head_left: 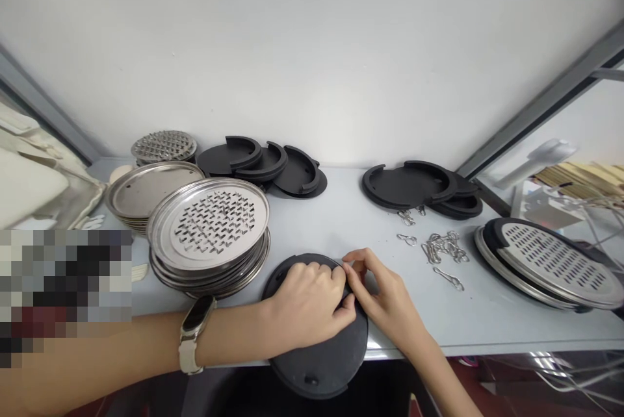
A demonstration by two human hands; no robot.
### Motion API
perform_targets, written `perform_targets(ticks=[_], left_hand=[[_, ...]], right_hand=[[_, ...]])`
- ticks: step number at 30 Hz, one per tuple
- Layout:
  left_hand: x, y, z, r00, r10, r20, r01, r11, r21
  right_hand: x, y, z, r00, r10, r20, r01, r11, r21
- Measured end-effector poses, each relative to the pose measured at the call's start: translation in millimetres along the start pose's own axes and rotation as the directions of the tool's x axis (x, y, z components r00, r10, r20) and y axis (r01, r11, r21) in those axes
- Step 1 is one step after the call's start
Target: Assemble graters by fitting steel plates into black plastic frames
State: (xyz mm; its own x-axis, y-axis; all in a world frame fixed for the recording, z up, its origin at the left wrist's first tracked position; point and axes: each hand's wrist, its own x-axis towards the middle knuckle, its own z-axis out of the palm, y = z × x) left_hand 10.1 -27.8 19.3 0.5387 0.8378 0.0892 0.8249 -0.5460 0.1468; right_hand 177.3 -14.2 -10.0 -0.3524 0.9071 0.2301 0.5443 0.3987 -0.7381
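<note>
A black round plate (316,362) lies before me, its lower part jutting past the table's front edge. My left hand (312,303) is closed on top of it, fingers bent under and hiding its middle. Against the plate's upper right rim, my right hand (377,293) is closed in a pinch, thumb and forefinger together. Whatever sits between those fingertips is too small or hidden to make out. To the left stands a stack of round metal grater discs (214,222), the top one with raised teeth.
Metal lids (151,186) and a spiked disc (164,144) stand at the back left. Black rimmed holders (299,170) line the wall, with more black holders (407,184) at right. Wire clips (443,247) lie loose near grater discs (560,258) on the right.
</note>
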Motion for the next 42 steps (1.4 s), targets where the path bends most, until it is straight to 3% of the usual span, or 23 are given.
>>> perform_targets(ticks=[30,42], left_hand=[[-1,0,4.5,0.998,0.012,-0.064,-0.011,1.000,0.024],[-1,-4,11.0,0.986,0.090,-0.143,-0.084,0.995,0.045]], right_hand=[[0,1,1,1.000,-0.018,0.004,0.018,0.999,-0.048],[-1,-1,0,1.000,-0.008,0.016,0.008,0.999,-0.046]])
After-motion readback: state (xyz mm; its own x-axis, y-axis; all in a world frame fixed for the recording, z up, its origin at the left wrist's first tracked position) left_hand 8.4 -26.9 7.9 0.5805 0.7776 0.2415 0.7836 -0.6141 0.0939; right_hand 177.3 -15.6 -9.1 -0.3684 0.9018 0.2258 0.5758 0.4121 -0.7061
